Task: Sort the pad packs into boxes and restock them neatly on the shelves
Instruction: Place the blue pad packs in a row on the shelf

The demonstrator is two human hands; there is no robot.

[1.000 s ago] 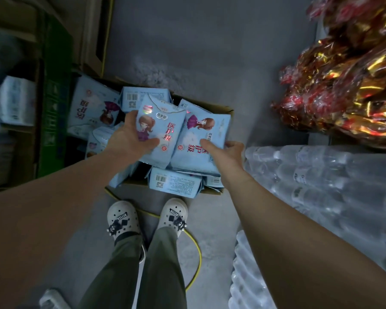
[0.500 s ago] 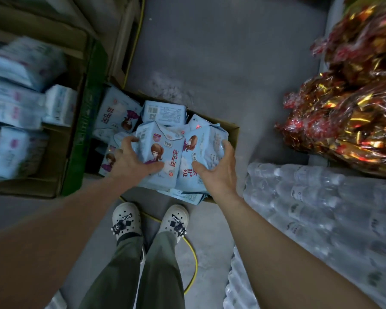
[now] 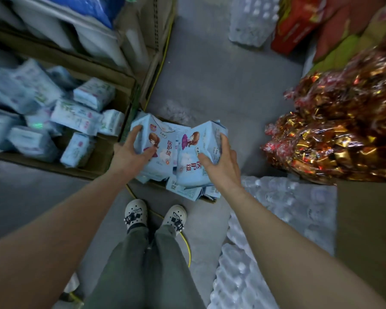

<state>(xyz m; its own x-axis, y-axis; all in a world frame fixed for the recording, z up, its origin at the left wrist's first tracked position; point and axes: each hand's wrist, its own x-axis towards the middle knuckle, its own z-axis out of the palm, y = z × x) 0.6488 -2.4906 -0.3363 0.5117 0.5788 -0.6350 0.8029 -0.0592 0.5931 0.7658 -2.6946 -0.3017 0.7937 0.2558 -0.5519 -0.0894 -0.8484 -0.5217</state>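
At the centre of the frame two light-blue pad packs (image 3: 165, 150) stand side by side, long axes running up the frame and printed faces turned to the camera. The left hand (image 3: 129, 152) grips the left pack's outer edge; the right hand (image 3: 221, 161) curls round the right one. They hide most of the small box (image 3: 201, 198) beneath. At left, blurred packs fill a large carton (image 3: 112, 161). Foil-wrapped sweets (image 3: 334, 130) and shrink-wrapped bottles (image 3: 288, 204) crowd the right.

Head cam, steep downward, near floor (image 3: 221, 85)
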